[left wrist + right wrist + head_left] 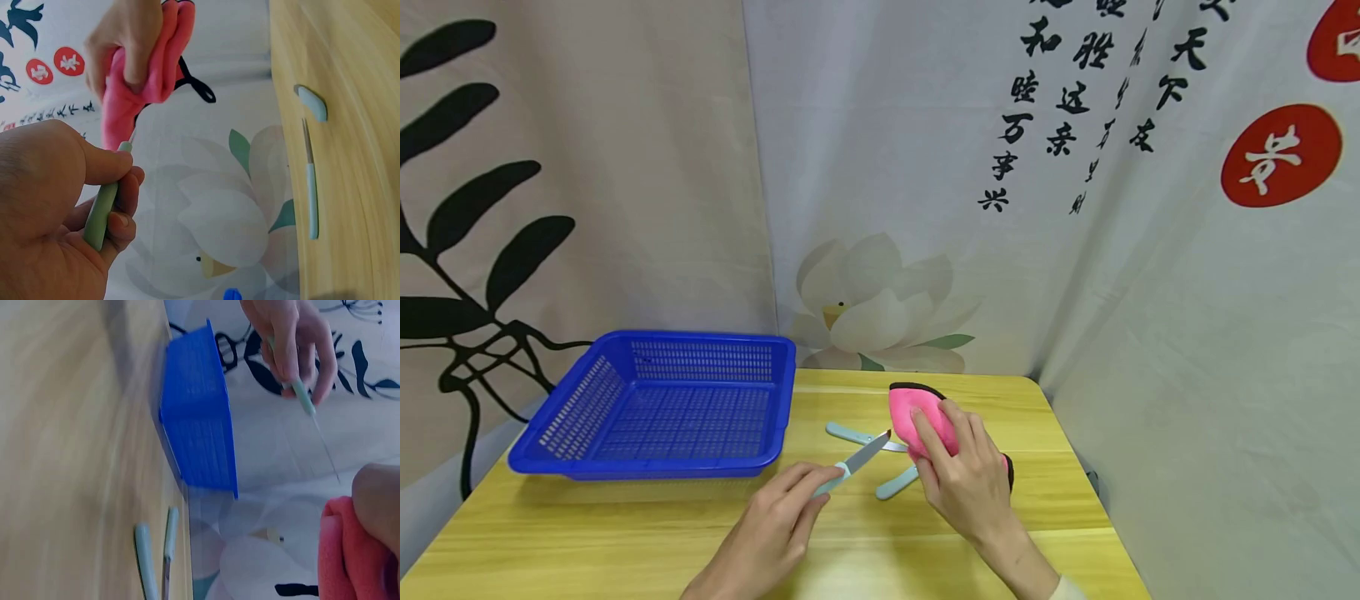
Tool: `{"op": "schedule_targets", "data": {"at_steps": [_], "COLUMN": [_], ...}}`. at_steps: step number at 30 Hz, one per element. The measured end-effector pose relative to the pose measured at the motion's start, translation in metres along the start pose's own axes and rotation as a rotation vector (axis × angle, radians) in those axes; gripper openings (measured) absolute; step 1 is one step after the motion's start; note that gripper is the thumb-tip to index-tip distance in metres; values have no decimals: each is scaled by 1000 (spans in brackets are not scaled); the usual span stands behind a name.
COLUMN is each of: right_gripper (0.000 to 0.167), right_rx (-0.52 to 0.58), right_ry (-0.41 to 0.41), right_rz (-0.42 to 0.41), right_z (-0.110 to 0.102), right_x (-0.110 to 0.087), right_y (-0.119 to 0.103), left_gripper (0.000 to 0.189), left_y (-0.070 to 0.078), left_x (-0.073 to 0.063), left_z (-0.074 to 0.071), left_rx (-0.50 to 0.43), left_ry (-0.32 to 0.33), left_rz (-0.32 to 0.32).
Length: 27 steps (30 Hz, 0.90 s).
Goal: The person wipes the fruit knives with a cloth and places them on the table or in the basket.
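My left hand (767, 525) grips a small knife (867, 454) by its pale green handle, the blade angled up toward the right. In the right hand (970, 483) is a bunched pink cloth (917, 410) with black edging, held above the table. The knife's tip comes close to the cloth in the head view. A black hanging loop (201, 90) dangles from the cloth in the left wrist view. Beneath the cloth lie a second knife (847, 433) with a light blue handle and another light blue handle (897, 482), its far end hidden by the cloth and right hand.
A blue plastic basket (655, 469) with perforated sides stands at the table's left. The wooden table (640, 542) ends at a printed curtain (887, 167) behind, and another curtain (1210, 375) hangs along the right side.
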State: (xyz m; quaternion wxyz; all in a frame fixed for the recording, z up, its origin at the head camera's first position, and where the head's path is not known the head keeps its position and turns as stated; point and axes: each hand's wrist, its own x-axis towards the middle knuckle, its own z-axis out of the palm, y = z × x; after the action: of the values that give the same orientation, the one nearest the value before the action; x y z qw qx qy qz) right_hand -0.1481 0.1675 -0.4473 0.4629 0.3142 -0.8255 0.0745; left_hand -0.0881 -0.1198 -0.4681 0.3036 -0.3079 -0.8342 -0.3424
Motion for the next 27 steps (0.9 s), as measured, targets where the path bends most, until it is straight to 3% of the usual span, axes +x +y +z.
{"op": "schedule_targets", "data": {"at_steps": [5, 12, 19, 27], "right_gripper": [38, 37, 37, 37], "right_rx": [54, 74, 81, 55], "right_ry": [63, 52, 17, 28], "right_rz": [-73, -143, -181, -180], "right_z": [-2, -4, -1, 1], "right_x": [1, 0, 0, 2], "right_y": [-25, -50, -58, -58], "left_gripper": [53, 51, 42, 47], "left_y": [-1, -2, -1, -3], "left_x": [1, 3, 4, 2], "left_z": [1, 2, 2, 2], "left_rx": [-1, 10, 36, 34], "left_ry": [28, 49, 53, 58], "left_rz": [31, 66, 56, 93]}}
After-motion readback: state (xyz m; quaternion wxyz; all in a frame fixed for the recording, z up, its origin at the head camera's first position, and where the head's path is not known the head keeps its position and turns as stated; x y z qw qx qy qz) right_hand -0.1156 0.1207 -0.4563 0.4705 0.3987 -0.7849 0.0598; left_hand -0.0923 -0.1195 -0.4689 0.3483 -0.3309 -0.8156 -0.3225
